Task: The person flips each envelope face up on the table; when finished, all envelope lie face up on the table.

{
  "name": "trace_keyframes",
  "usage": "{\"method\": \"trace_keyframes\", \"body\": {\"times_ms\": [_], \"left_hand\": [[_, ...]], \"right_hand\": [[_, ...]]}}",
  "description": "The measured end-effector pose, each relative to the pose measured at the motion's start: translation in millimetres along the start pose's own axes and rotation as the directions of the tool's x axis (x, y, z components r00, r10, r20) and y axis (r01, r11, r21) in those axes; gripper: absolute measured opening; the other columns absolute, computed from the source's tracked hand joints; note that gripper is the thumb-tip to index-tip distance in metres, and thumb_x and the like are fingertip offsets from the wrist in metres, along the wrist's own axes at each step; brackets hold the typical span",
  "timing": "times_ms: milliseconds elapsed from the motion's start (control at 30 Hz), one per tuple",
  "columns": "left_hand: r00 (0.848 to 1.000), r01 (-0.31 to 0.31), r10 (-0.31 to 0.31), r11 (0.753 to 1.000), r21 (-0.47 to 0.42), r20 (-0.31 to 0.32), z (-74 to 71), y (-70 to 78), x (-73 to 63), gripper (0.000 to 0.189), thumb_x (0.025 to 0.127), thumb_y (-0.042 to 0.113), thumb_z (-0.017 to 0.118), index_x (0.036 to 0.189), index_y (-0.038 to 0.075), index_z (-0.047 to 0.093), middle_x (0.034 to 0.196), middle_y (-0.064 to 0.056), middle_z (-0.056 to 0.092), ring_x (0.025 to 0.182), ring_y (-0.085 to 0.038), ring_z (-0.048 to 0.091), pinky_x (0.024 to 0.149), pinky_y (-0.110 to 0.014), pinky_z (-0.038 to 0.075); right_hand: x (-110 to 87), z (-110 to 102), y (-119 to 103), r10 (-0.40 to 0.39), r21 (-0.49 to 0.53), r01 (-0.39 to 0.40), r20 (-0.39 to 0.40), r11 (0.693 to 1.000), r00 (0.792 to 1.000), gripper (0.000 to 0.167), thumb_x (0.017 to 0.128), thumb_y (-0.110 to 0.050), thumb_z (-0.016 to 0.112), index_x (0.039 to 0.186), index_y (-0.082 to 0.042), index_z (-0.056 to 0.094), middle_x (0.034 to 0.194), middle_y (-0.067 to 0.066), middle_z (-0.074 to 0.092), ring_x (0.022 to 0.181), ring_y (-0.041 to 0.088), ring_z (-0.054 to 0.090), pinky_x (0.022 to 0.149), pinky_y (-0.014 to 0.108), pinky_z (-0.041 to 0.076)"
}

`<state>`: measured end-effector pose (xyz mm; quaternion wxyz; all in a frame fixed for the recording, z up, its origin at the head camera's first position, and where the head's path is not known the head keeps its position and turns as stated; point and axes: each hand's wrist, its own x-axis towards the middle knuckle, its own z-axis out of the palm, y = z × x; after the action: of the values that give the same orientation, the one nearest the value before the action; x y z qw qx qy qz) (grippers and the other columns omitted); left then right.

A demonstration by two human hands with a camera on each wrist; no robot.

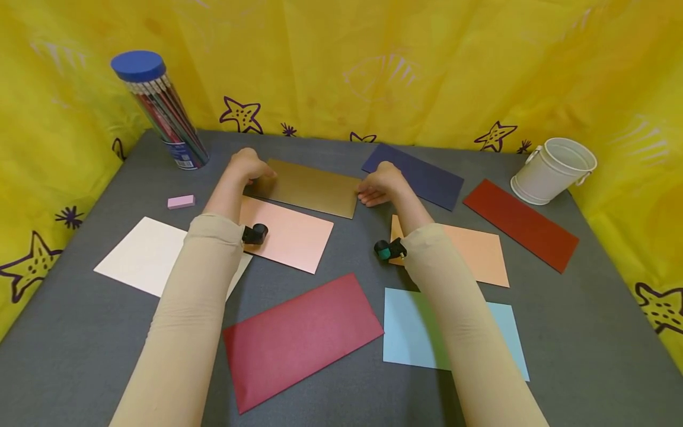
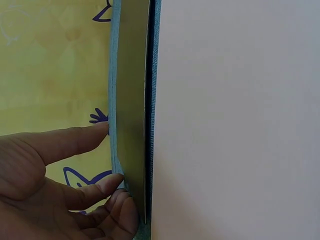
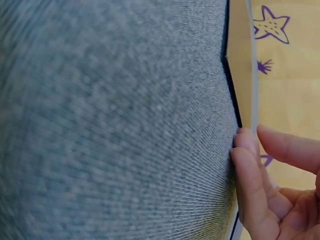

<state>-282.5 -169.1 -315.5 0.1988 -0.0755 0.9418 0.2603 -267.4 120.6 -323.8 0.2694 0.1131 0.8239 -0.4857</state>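
A flat gold envelope lies near the back of the grey table, between my two hands. My left hand touches its left end; in the left wrist view the fingertips meet that end while the thumb stands apart. At the opposite end, my right hand has its fingers against the short edge, and the right wrist view shows the thumb away from the fingers. Just in front of the gold envelope lies a pale pink envelope. A dark blue envelope is behind my right hand.
Around lie a white envelope, a crimson one, a light blue one, a peach one and a rust-red one. A pencil tub, a pink eraser and a white bucket stand near the edges.
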Motion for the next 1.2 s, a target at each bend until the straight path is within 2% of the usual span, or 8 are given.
{"method": "trace_keyframes", "body": {"times_ms": [200,367,467,567,700,867,1067,1200], "left_hand": [[1.0,0.0,0.0,1.0,-0.009,0.014,-0.6,2.1,-2.2,0.071,0.093,0.028,0.06,0.145,-0.013,0.033,0.15,-0.031,0.036,0.118,-0.04,0.048,0.087,-0.036,0.053],[1.0,0.003,-0.003,1.0,-0.011,0.003,-0.3,2.8,-2.0,0.068,0.093,0.026,0.06,0.143,-0.014,0.036,0.147,-0.031,0.04,0.115,-0.039,0.05,0.092,-0.039,0.053],[1.0,0.017,-0.017,0.999,-0.029,-0.007,0.1,3.3,-2.1,0.066,0.093,0.025,0.061,0.142,-0.013,0.037,0.146,-0.03,0.042,0.11,-0.036,0.05,0.089,-0.038,0.053],[0.999,0.025,-0.026,0.998,-0.059,-0.023,0.8,3.4,-2.0,0.062,0.093,0.023,0.061,0.139,-0.012,0.041,0.143,-0.027,0.044,0.104,-0.033,0.05,0.079,-0.033,0.051],[0.998,0.02,-0.026,0.995,-0.1,-0.055,1.6,1.9,-1.4,0.044,0.093,0.02,0.062,0.123,-0.01,0.051,0.122,-0.021,0.05,0.086,-0.026,0.05,0.065,-0.026,0.047],[0.996,0.031,-0.045,0.986,-0.161,-0.08,0.9,0.4,0.6,0.027,0.093,0.014,0.062,0.108,-0.006,0.055,0.101,-0.013,0.048,0.078,-0.021,0.048,0.067,-0.025,0.048],[0.992,0.027,-0.049,0.981,-0.19,-0.113,-0.7,-0.1,2.4,0.025,0.093,0.012,0.062,0.11,-0.007,0.058,0.095,-0.012,0.049,0.072,-0.02,0.049,0.062,-0.024,0.045],[0.987,0.015,-0.049,0.976,-0.218,-0.154,-1.9,-0.2,2.6,0.032,0.093,0.013,0.062,0.119,-0.005,0.058,0.099,-0.013,0.051,0.085,-0.024,0.05,0.064,-0.024,0.043]], "right_hand": [[3.2,3.0,-0.5,0.007,0.019,-0.007,-0.018,1.0,1.0,0.013,0.09,-0.005,0.068,0.098,0.004,0.065,0.061,0.002,0.066,0.053,0.014,0.064,0.062,0.029,0.06],[3.9,4.2,-0.9,0.01,0.03,-0.01,-0.023,0.999,1.0,0.011,0.088,-0.004,0.071,0.094,0.002,0.064,0.061,0.002,0.065,0.053,0.013,0.063,0.061,0.028,0.06],[3.4,3.5,-1.5,-0.004,0.038,0.005,-0.03,0.999,1.0,0.012,0.087,-0.003,0.072,0.094,0.003,0.064,0.061,0.003,0.065,0.053,0.014,0.064,0.062,0.028,0.06],[3.7,2.2,-2.4,-0.016,0.055,0.019,-0.042,0.998,0.999,0.014,0.085,-0.002,0.073,0.093,0.004,0.064,0.062,0.004,0.066,0.054,0.014,0.064,0.062,0.029,0.061],[5.4,1.7,-3.6,-0.017,0.074,0.021,-0.054,0.997,0.998,0.011,0.084,0.0,0.074,0.087,0.002,0.063,0.063,0.005,0.066,0.054,0.014,0.064,0.061,0.028,0.061],[6.1,2.0,-3.9,-0.052,0.074,0.058,-0.073,0.996,0.996,0.017,0.082,0.001,0.075,0.075,-0.003,0.061,0.062,0.003,0.065,0.054,0.013,0.063,0.059,0.026,0.06],[6.1,1.2,-4.4,-0.105,0.087,0.115,-0.113,0.99,0.988,0.027,0.082,0.003,0.075,0.099,-0.004,0.056,0.076,0.005,0.062,0.057,0.011,0.064,0.057,0.025,0.059],[6.0,0.1,-4.9,-0.131,0.081,0.143,-0.138,0.986,0.982,0.029,0.083,0.001,0.075,0.105,-0.004,0.056,0.083,0.006,0.061,0.062,0.011,0.064,0.063,0.027,0.061]]}}
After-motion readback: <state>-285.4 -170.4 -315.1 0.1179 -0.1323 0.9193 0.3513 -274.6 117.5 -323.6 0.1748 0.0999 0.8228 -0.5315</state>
